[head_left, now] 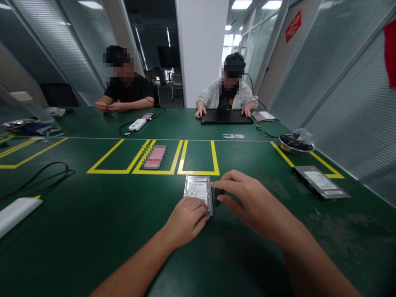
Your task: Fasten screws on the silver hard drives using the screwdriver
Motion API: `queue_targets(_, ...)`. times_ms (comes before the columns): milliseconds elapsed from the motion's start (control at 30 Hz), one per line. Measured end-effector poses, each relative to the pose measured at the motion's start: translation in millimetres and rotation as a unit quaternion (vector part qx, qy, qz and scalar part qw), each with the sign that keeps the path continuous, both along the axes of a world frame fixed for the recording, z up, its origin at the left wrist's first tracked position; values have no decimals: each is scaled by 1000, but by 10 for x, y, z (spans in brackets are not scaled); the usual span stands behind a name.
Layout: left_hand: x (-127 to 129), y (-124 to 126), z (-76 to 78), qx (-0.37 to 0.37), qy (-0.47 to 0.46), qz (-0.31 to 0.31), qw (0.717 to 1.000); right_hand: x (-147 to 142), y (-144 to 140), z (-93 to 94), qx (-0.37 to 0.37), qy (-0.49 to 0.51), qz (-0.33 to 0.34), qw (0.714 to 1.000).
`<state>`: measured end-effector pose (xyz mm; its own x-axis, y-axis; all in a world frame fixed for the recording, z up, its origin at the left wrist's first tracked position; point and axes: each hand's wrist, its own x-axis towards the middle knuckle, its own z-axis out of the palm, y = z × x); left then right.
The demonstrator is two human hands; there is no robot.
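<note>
A silver hard drive [198, 185] with a white label lies flat on the green table in front of me. My left hand [187, 216] rests over its near part, fingers curled across the label and the right edge, holding it. Just beyond the drive's right side is my right hand [241, 198], its thumb and forefinger bent around a small dark piece [218, 197]. What exactly that piece is cannot be made out, and the other fingers of this hand are partly hidden.
Yellow tape [198, 173] marks boxes beyond the drive; a pink blurred item [155, 156] lies in one. Another drive-like unit [321, 181] and a metal bowl [296, 146] are at right. A white device [18, 214] lies left. Two people sit opposite, one touching a black panel [227, 116].
</note>
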<state>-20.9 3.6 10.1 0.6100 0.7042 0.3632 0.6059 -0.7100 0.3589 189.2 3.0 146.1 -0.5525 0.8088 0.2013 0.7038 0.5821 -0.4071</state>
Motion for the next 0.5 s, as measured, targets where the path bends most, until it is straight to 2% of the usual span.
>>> queue_targets(300,-6,-3,-10,2,2,-1,1000,-49,1,27,26,-44,-19,999)
queue_targets(500,-5,7,-19,6,1,-2,1000,-4,-13,-16,68,-15,2,998)
